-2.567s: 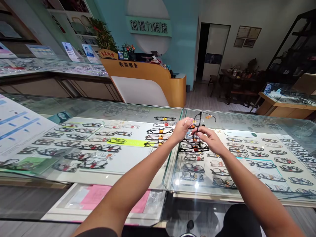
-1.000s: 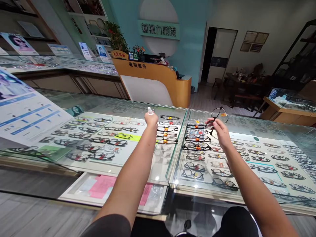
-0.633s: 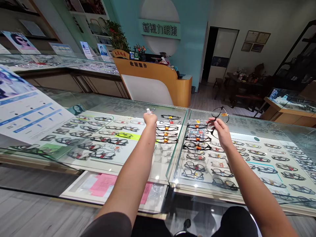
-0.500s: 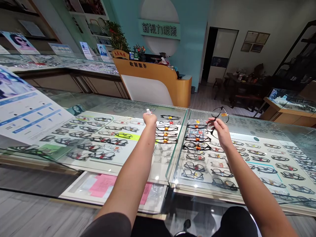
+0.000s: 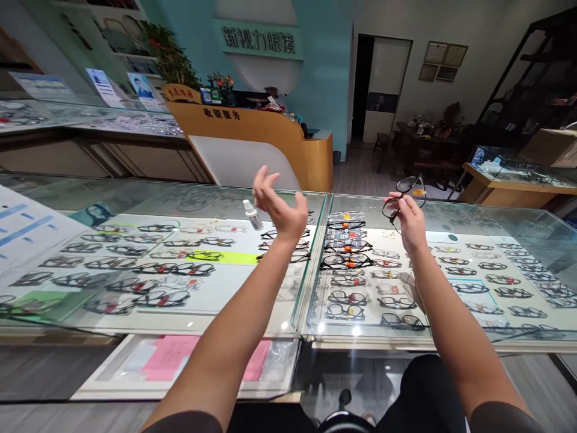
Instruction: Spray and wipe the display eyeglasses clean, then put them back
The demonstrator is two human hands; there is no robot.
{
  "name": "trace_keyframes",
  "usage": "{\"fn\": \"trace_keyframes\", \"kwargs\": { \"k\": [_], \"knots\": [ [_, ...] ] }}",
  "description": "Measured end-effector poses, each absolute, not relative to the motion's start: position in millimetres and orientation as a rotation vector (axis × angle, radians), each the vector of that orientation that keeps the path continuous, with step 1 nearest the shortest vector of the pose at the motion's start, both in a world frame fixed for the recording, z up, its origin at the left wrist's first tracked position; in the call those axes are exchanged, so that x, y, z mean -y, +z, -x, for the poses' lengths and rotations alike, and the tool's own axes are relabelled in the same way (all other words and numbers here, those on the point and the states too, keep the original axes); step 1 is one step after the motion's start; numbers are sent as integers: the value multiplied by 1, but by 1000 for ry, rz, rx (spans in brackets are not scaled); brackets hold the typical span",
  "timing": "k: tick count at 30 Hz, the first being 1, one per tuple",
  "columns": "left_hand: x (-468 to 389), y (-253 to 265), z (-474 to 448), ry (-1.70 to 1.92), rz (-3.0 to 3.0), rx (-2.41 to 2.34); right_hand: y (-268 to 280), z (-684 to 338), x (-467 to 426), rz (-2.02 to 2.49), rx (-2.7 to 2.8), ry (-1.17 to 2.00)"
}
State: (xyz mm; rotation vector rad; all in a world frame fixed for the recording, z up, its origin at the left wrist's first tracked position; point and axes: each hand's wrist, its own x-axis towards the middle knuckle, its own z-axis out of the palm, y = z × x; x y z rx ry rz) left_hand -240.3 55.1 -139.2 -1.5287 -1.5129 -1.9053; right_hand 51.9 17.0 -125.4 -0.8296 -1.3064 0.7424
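Note:
My right hand holds a pair of dark-framed eyeglasses up above the right glass counter, with an orange-yellow tag on one lens. Over the left counter my left hand is raised, fingers spread and holding nothing. Just left of it a small white spray bottle stands on the glass, slightly tilted in view. Several dark frames lie in a column beneath my left wrist, partly hidden by it. Another column of tagged eyeglasses lies on the right counter near the seam.
Rows of eyeglasses fill the glass display counters. A printed card stands at the left. Below the left counter, an open drawer holds pink sheets. A wooden reception desk stands beyond.
My left hand has let go of the spray bottle, leaving it on the counter, and opened as it lifted away. My right hand still holds the eyeglasses. The view has shifted right.

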Motion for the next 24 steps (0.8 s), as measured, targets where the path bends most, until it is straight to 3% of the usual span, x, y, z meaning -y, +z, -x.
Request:
{"fn": "trace_keyframes", "kwargs": {
  "k": [5,9,12,24],
  "knots": [
    [-14,-149,178,-1700,2162,997,-125,-60,-23,847,1265,678],
    [28,-159,122,-886,2980,453,-127,-63,-26,862,1271,661],
    [52,-173,93,-579,3111,285,-127,-66,-26,860,1280,664],
    [70,-181,83,-521,3157,148,-127,-64,-26,888,1267,682]
  ]
}}
